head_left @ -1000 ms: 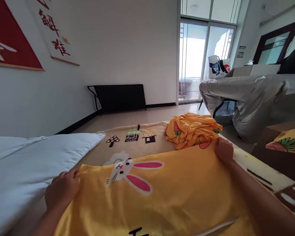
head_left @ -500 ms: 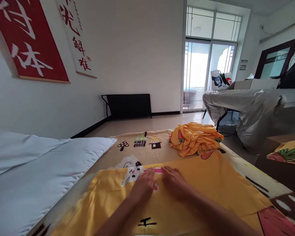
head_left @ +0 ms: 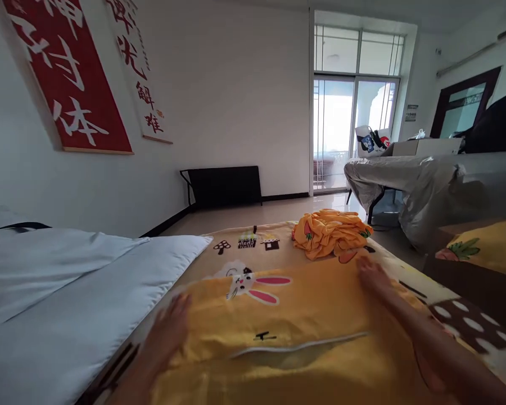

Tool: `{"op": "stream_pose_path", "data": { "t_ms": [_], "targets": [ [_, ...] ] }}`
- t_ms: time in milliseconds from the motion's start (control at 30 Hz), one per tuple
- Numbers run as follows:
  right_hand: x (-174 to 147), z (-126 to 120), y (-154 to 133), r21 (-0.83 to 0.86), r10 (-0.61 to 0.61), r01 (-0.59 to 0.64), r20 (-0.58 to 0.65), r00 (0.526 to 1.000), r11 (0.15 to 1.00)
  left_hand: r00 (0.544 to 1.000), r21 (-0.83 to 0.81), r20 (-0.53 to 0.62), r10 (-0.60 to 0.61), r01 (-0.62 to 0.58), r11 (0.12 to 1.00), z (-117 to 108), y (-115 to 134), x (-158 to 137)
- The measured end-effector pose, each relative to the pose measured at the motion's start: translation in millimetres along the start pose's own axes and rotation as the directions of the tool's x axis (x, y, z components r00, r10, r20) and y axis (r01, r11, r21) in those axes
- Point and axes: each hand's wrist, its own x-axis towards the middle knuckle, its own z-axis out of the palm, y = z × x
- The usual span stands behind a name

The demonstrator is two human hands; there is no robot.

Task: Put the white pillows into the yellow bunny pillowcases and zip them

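A yellow pillowcase [head_left: 320, 298] printed with a white rabbit is spread in front of me, a pale-edged slit gaping across its near part. At its left edge is my left hand [head_left: 172, 323], slightly blurred, with fingers stretched out and nothing gripped. My right hand [head_left: 373, 278] rests flat by the far right corner, fingers extended. Just beyond that corner sits a crumpled heap of orange cloth [head_left: 331, 232] with carrot prints. White pillows [head_left: 122, 281] lie to the left of my left hand.
Everything lies on a cream patterned blanket [head_left: 231, 256]. On the right, a brown box [head_left: 451, 270] holds more yellow cloth [head_left: 489, 244]. Behind it stands a plastic-covered table [head_left: 405, 171]. A black folded panel [head_left: 225, 185] leans against the far wall.
My hands have moved apart from the rabbit print, the left to the left edge and the right to the far right corner. The view has shifted slightly, and the slit now shows.
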Motion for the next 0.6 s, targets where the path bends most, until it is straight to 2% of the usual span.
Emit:
{"op": "stream_pose_path", "data": {
  "t_ms": [67,167,233,267,300,367,533,567,600],
  "targets": [
    [-9.1,5.1,-74.7,0.054,-0.13,0.128,0.022,0.991,0.99,0.991,-0.046,0.028,0.13,-0.129,0.991,-4.6,69.3,1.1],
    [-25.4,24.0,-179.9,0.147,-0.283,0.271,0.063,0.957,0.951,0.959,-0.116,0.062,0.276,-0.268,0.956,7.4,163.9,-4.4],
    [-35.8,34.9,-215.8,0.186,-0.309,0.291,0.075,0.948,0.938,0.948,-0.152,0.064,0.313,-0.301,0.941,18.9,194.6,-14.6],
    [-39.8,38.2,-219.5,0.203,-0.318,0.299,0.069,0.946,0.933,0.947,-0.165,0.052,0.317,-0.305,0.938,23.3,197.1,-20.4],
    [-42.7,39.8,-213.7,0.216,-0.322,0.303,0.057,0.945,0.928,0.95,-0.174,0.035,0.31,-0.299,0.938,26.2,191.3,-26.0],
    [-46.1,38.0,-178.0,0.218,-0.302,0.286,0.042,0.952,0.933,0.963,-0.185,-0.003,0.269,-0.265,0.946,28.0,158.1,-35.2],
    [-53.9,24.0,-31.4,0.065,-0.079,0.073,0.089,0.993,0.995,0.996,-0.209,-0.013,0.093,-0.094,0.973,27.4,25.1,-47.1],
    [-56.6,22.8,-5.3,0.005,0.03,-0.03,0.059,0.998,1.0,0.999,-0.243,-0.02,0.033,-0.036,0.969,29.3,3.0,-49.6],
    [-59.4,22.3,17.5,-0.039,0.064,-0.063,0.031,0.997,0.997,0.999,-0.261,-0.03,0.031,-0.038,0.965,31.7,-15.1,-53.0]
  ]
}}
